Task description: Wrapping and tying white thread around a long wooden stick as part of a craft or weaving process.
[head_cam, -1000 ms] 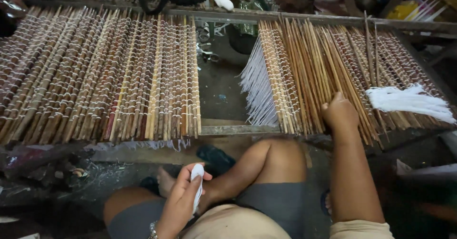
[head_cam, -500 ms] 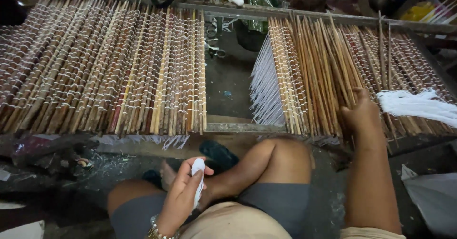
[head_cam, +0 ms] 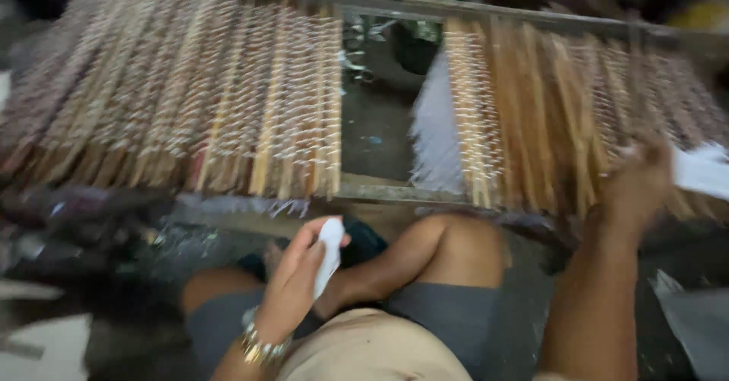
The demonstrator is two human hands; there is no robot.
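While your left hand [head_cam: 300, 278] pinches a small white bundle [head_cam: 329, 253] above your lap, your right hand [head_cam: 636, 187] rests on the right mat of bound sticks [head_cam: 531, 115], beside loose white thread [head_cam: 702, 170]; blur hides whether that grip is closed. You seem mid-tying; next calls for steady placement between sticks.

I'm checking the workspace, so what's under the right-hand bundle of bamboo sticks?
The right stick bundle rests on a frame bar at its near end. White strings hang beside its left edge. The right hand lies on top. What is directly beneath is covered.
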